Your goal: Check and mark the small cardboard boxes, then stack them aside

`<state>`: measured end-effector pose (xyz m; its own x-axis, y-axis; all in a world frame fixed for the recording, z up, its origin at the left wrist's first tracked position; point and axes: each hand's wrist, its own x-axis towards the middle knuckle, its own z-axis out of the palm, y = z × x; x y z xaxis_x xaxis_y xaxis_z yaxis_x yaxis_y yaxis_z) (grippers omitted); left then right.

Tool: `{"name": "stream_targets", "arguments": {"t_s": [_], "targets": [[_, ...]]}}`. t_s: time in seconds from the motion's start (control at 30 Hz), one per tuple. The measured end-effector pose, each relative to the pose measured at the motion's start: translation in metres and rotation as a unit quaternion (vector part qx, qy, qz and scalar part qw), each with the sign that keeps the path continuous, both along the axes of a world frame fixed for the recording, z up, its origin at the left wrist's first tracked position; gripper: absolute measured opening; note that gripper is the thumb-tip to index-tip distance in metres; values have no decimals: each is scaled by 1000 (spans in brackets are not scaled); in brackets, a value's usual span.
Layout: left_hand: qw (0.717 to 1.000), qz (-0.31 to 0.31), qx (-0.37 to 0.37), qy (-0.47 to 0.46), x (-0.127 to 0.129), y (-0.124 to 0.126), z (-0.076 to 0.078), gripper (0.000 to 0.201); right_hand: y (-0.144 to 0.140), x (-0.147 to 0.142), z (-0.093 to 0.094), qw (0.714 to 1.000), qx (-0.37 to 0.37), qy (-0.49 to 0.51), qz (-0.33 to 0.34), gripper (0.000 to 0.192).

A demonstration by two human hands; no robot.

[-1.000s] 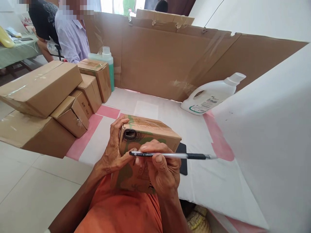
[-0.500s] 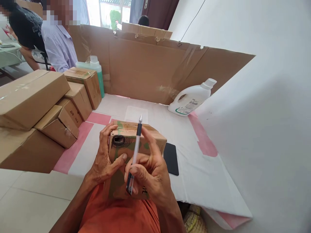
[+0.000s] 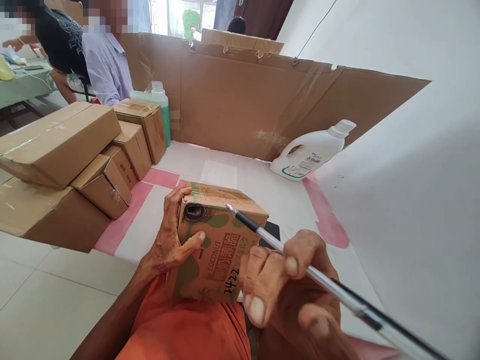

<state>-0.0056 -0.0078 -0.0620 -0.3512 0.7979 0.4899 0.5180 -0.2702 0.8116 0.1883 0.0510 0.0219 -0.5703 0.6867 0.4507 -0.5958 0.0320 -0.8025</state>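
At the left of the frame, plain cardboard boxes (image 3: 60, 145) lie stacked, with a green bottle (image 3: 162, 107) behind them. At lower centre, the left hand (image 3: 170, 240) clasps the side of a small printed carton (image 3: 215, 245), thumb pressed on its front; the carton rests against an orange-clad lap. At lower right, the right hand (image 3: 288, 290) is closed around a pen (image 3: 300, 262), whose tip touches the carton's top edge. A white jug (image 3: 311, 150) lies on its side at upper right.
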Motion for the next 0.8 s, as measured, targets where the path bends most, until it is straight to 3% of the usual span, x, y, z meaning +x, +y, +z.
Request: {"name": "stream_targets", "arguments": {"t_s": [0.1, 0.2, 0.37, 0.57, 0.7, 0.8], "targets": [[1000, 2, -7, 6, 0, -1, 2, 80, -1, -9, -2, 999, -30, -14, -34, 29], [1000, 2, -13, -2, 0, -2, 3, 80, 1, -17, -6, 999, -35, -17, -21, 47], [1000, 6, -6, -5, -2, -3, 2, 80, 12, -27, -19, 998, -58, -23, -32, 62], [1000, 9, -12, -14, -1, -1, 4, 82, 19, -30, -38, 994, -60, -78, -46, 24], [1000, 6, -7, -11, -1, 1, 6, 81, 22, -31, -45, 997, -32, -70, -21, 22], [1000, 10, -8, -10, -2, 2, 6, 80, 24, -33, -47, 995, 10, -88, -46, 14]]}}
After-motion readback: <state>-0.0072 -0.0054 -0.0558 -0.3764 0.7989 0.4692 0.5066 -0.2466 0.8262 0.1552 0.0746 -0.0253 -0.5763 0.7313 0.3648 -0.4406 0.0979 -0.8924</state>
